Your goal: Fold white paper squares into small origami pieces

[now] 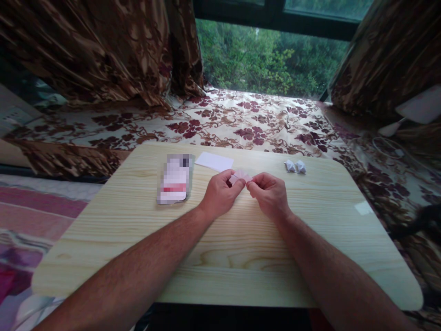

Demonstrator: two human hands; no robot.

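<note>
A small piece of folded white paper [243, 175] is held over the middle of the wooden table. My left hand [222, 192] is closed on its left side, thumb on top. At the paper's right edge, my right hand [269, 192] pinches with thumb and forefinger. The exact folds are partly hidden by my fingers. Just behind my left hand lies a flat stack of white paper [214, 161]. Two small folded paper pieces [295, 167] sit side by side towards the table's back right.
A blurred-out phone [175, 179] lies on the table [220, 276] left of my hands. A small white patch [363, 208] is near the right edge. Beyond are a floral-covered ledge [251, 115], curtains and a window. A white lamp-like object [418, 105] stands at right.
</note>
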